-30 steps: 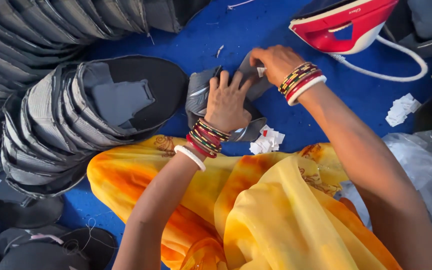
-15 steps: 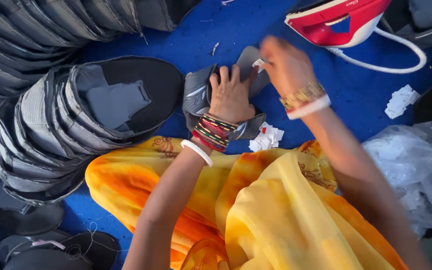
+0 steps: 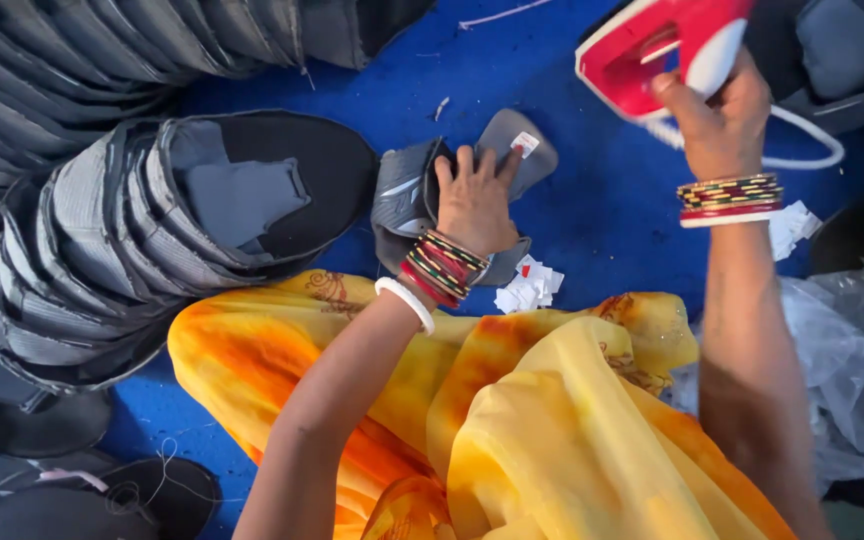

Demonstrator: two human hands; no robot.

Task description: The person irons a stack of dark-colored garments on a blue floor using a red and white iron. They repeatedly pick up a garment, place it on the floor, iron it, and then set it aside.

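My left hand (image 3: 474, 198) presses flat on a grey shoe-upper piece (image 3: 402, 200) lying on the blue surface (image 3: 592, 210), fingers spread; a small white tag (image 3: 525, 143) sits on the piece's far flap. My right hand (image 3: 717, 115) is closed around the white handle of a red and white clothes iron (image 3: 652, 50) at the upper right, lifted off to the side of the piece. Both wrists wear coloured bangles.
A curved stack of grey and black shoe uppers (image 3: 152, 220) fills the left side and the top. White paper scraps (image 3: 529, 290) lie by the piece. The iron's white cord (image 3: 812, 160) loops right. Yellow-orange cloth (image 3: 512, 420) covers my lap; clear plastic (image 3: 852, 370) lies at right.
My right hand left the grey piece, moved up and right, and took hold of the iron's handle. My left hand stayed pressed on the piece.
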